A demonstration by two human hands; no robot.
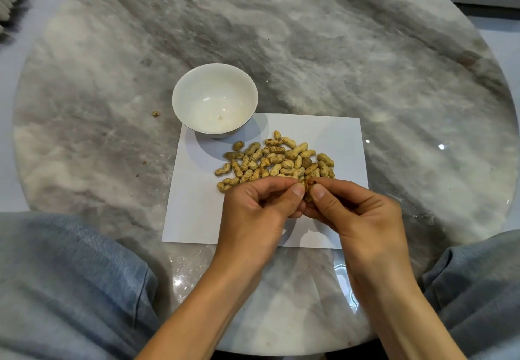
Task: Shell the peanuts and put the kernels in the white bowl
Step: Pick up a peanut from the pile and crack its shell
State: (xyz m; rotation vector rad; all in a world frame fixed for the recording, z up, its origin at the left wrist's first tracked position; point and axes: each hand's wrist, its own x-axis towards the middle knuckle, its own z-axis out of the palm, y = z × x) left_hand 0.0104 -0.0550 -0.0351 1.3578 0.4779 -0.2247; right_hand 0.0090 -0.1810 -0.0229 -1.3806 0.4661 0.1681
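A pile of unshelled peanuts lies on a white sheet of paper. The white bowl stands at the sheet's far left corner, holding only a tiny crumb. Just in front of the pile, my left hand and my right hand meet thumb to thumb. Both pinch one peanut between thumbs and fingers. Its shell looks cracked, with a reddish-brown bit showing at the top. Most of that peanut is hidden by my fingers.
Everything sits on a round grey marble table. A small shell scrap lies left of the bowl, with tinier specks nearer me. My knees in blue-grey trousers flank the table's near edge.
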